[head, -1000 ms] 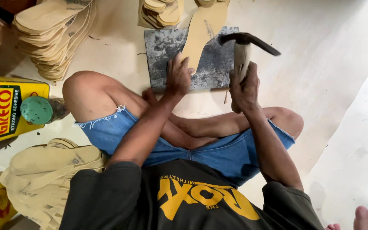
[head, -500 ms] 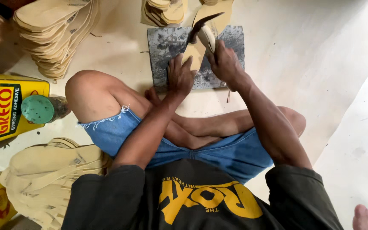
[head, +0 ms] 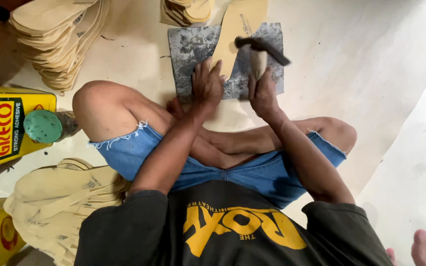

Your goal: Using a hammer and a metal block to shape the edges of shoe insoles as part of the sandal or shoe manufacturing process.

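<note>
**Hammer up over the insole, left hand pinning it down**

I'm watching the left hand (head: pixel 207 83) pressing flat on the tan insole (head: pixel 236 30), fingers spread a little and lying along its near end. The insole is lying lengthwise across the grey metal slab (head: pixel 189 49) on the floor, its far end running past the slab's top edge. The right hand (head: pixel 262 92) is wrapping its fingers tight around the pale handle of the hammer (head: pixel 261 49), the dark head hanging just above the slab beside the insole. I'm seeing stacked insoles (head: pixel 55 44) at far left and a yellow adhesive can (head: pixel 6 125) by the knee.
</note>
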